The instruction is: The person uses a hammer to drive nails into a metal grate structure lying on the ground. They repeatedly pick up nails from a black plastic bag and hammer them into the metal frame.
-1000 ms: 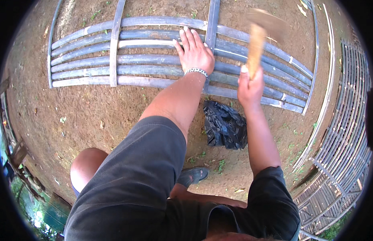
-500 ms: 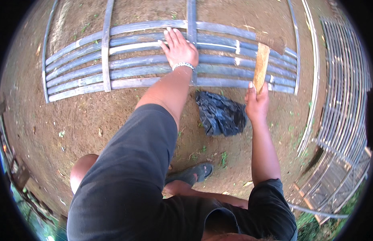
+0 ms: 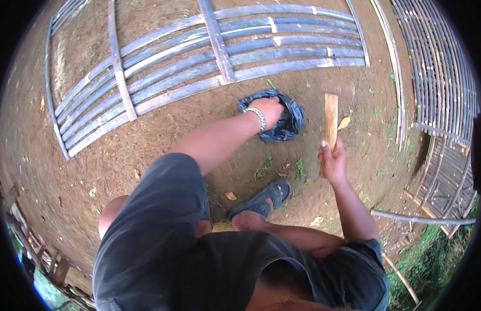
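My left hand [image 3: 269, 111], with a chain bracelet at its wrist, reaches into the mouth of a black plastic bag [image 3: 292, 123] on the dirt. Its fingertips are inside the bag and hidden, so what they do there does not show. My right hand [image 3: 333, 160] is closed round the wooden handle of a hammer [image 3: 331, 118], held upright to the right of the bag, its head blurred. Beyond the bag lies a frame of grey bamboo slats [image 3: 173, 78], with a crosspiece [image 3: 216, 41] over the slats.
Two long pale poles [image 3: 396, 67] lie on the ground at the right. Farther right stands a bamboo slat rack [image 3: 437, 67], with a smaller slatted panel [image 3: 442, 176] nearer. My sandalled foot [image 3: 263, 202] is planted just this side of the bag. Dry leaves dot the soil.
My left hand has left the slats and moved nearer, into the bag, whose mouth is now spread. The hammer in my right hand has come away from the frame. The view has shifted.
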Motion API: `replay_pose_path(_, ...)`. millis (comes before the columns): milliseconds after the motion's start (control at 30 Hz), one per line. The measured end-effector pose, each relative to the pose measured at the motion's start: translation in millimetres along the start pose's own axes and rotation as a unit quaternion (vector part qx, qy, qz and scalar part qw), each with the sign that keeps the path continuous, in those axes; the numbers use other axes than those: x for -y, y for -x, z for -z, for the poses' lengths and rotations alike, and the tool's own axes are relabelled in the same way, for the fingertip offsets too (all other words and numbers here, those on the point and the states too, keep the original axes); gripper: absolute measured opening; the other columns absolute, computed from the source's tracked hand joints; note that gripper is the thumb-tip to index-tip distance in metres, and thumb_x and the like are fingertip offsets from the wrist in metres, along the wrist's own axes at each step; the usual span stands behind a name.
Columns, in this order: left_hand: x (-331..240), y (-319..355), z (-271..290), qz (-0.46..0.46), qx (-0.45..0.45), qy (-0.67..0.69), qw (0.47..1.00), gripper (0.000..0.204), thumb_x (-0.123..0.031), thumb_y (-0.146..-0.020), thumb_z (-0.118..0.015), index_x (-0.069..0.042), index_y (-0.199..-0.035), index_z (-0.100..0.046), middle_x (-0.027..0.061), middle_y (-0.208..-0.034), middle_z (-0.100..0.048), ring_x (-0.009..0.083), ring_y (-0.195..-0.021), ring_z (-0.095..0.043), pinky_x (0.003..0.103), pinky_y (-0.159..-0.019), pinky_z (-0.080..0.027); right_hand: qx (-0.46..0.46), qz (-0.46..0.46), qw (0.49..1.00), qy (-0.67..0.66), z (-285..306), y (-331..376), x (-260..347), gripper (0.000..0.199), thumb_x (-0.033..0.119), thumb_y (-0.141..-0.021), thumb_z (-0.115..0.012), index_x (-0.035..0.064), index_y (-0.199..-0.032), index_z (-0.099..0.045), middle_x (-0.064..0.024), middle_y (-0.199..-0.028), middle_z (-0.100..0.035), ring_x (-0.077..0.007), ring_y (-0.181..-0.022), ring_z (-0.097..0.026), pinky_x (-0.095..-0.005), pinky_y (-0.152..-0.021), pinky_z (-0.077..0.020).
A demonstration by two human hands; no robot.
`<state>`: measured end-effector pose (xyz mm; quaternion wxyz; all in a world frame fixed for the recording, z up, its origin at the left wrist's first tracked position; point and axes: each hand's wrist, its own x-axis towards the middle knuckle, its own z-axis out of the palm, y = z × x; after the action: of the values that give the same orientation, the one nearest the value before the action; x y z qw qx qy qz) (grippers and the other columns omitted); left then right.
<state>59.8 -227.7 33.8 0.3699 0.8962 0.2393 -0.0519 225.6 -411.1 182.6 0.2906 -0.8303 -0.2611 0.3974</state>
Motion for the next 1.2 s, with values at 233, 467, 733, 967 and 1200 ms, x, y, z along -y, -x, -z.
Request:
replay_pose_path(233, -11.6, 0.9, -7.4, 0.001, -0.028, -0.039, 0.999, 0.02, -0.012, -0.086, -0.06, -0.005, -0.094, -0.077, 0.0181, -0.107, -0.073, 0.0337, -0.098, -0.073, 0.046, -0.079, -0.06, 0.048, 0.015, 0.997, 0.054, -19.8, 22.1, -1.8, 0.02, 0.022, -0.104, -0.062, 0.0054, -0.108, -0.053, 0.0013, -0.066, -0.054, -0.0086, -0.053, -0.053, -0.0268, -0.049, -0.0428)
replay_pose_path(467, -12.6, 0.9, 8.5, -0.005, 0.018, -0.045, 0.999, 0.017, -0.012, -0.084, -0.064, -0.008, -0.093, -0.078, 0.0157, -0.103, -0.076, 0.0329, -0.098, -0.074, 0.045, -0.082, -0.059, 0.072, 0.015, 0.996, 0.045, -26.6, 11.4, 7.1, 0.025, 0.022, -0.103, -0.064, 0.0046, -0.117, -0.054, 0.0003, -0.073, -0.056, -0.0084, -0.059, -0.054, -0.0283, -0.053, -0.0452)
replay_pose_path(733, -24.0, 4.1, 36.3, 0.104, -0.097, 0.343, 0.929, 0.018, -0.019, -0.095, -0.064, -0.003, -0.094, -0.073, 0.0083, -0.091, -0.076, 0.0199, -0.081, -0.072, 0.036, -0.072, -0.056, -0.013, 0.078, 0.997, 0.011, -48.4, -12.0, 23.0, 0.023, 0.016, -0.098, -0.069, 0.0056, -0.115, -0.058, -0.0009, -0.075, -0.061, -0.0082, -0.056, -0.056, -0.0274, -0.052, -0.0464)
replay_pose_path(967, -66.3, 30.7, 75.8, 0.161, -0.146, 0.803, 0.555, 0.012, -0.023, -0.1, -0.067, -0.012, -0.099, -0.067, -0.0005, -0.093, -0.073, 0.0088, -0.078, -0.066, 0.029, -0.066, -0.052, -0.056, 0.117, 0.974, -0.187, -84.1, -29.7, 113.3, 0.018, 0.004, -0.093, -0.07, 0.0046, -0.104, -0.056, -0.0017, -0.078, -0.063, -0.0079, -0.056, -0.058, -0.0244, -0.048, -0.0474)
replay_pose_path(1200, -77.9, 36.1, 135.5, 0.106, -0.158, 0.871, 0.454, 0.013, -0.023, -0.102, -0.065, -0.011, -0.102, -0.067, 0.0002, -0.099, -0.073, 0.0104, -0.085, -0.067, 0.028, -0.074, -0.053, -0.094, 0.158, 0.973, -0.142, -80.3, -44.3, 179.3, 0.021, 0.001, -0.091, -0.071, 0.0033, -0.105, -0.055, -0.0028, -0.082, -0.064, -0.0088, -0.06, -0.06, -0.0253, -0.051, -0.0492)
